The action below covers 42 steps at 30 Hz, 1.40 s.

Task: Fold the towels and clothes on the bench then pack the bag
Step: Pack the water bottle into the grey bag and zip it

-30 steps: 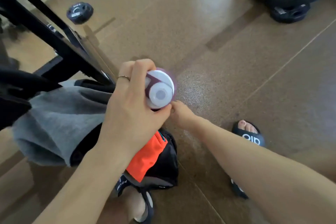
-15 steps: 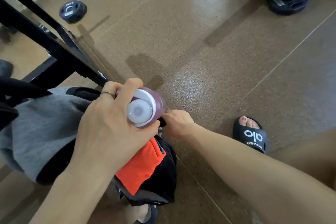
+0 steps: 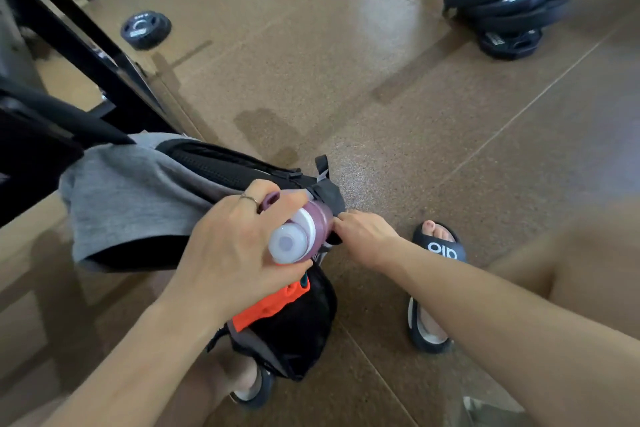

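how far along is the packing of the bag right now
Late stage, it seems. Done: grey cloth and an orange item already sit in the bag. In hand: the left hand grips a purple bottle, tilted toward a side pocket that the right hand holds open. Left: seating the bottle and closing the bag. Folding on the bench cannot be checked here.

Bare floor (image 3: 398, 87) is lying open ahead of my fingers. The black frame (image 3: 86, 45) is blocking my left; weight plates (image 3: 505, 14) are sitting well apart, far right.
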Tool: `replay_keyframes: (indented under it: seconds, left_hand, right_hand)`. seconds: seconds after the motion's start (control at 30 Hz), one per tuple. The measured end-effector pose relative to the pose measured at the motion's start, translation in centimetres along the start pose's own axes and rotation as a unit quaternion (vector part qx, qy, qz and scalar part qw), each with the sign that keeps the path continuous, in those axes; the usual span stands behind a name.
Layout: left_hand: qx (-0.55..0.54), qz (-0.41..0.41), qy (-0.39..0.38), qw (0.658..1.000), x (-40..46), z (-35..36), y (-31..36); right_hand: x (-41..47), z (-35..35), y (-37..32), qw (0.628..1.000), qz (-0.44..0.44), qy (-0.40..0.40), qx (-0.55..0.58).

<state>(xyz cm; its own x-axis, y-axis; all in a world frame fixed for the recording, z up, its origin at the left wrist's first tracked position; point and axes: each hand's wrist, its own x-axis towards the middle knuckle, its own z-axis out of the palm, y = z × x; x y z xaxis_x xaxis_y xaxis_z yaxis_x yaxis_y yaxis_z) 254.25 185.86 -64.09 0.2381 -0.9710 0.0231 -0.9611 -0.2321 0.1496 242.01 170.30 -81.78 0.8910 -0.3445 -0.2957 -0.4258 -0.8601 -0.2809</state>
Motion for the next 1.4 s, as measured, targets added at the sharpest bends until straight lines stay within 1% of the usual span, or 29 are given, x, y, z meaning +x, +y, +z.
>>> replay_keyframes:
  seconds: [0.1,0.17,0.37,0.6,0.73,0.87,1.13,1.3,1.4]
  left_hand:
    - [0.004,0.027,0.011,1.000,-0.2,0.6,0.2]
    - [0.003,0.033,0.018,0.999,-0.2,0.6,0.2]
    - [0.057,0.073,-0.007,0.996,-0.5,2.4,0.8]
    - [0.044,0.079,-0.011,0.996,-0.3,2.0,-0.6]
    - [0.043,0.072,-0.011,0.996,-0.1,2.7,-0.8]
    - [0.048,0.076,-0.009,0.996,0.8,3.4,-0.8]
    - [0.053,0.131,-0.003,0.990,0.8,5.0,-2.3]
    - [0.008,0.189,0.025,0.982,0.4,5.3,-2.3]
    - [0.015,0.229,0.043,0.972,0.7,5.0,-1.7]
  right_hand:
    - [-0.9,-0.4,0.1,0.998,0.031,-0.007,0.051]
    - [-1.2,-0.5,-0.1,0.997,0.045,-0.004,0.063]
    - [-1.4,-0.4,-0.8,0.998,0.049,0.004,0.029]
    - [-1.3,-0.6,-0.8,0.995,0.091,0.005,0.050]
    - [-1.1,-0.3,-0.9,0.995,0.076,0.001,0.056]
    - [-1.2,-0.3,-0.7,0.992,0.076,0.005,0.096]
    - [-1.3,-0.6,-0.1,0.984,0.088,0.041,0.151]
    - [-1.3,-0.1,0.0,0.980,0.101,0.042,0.165]
    - [-1.8,0.5,0.0,0.982,0.092,0.050,0.157]
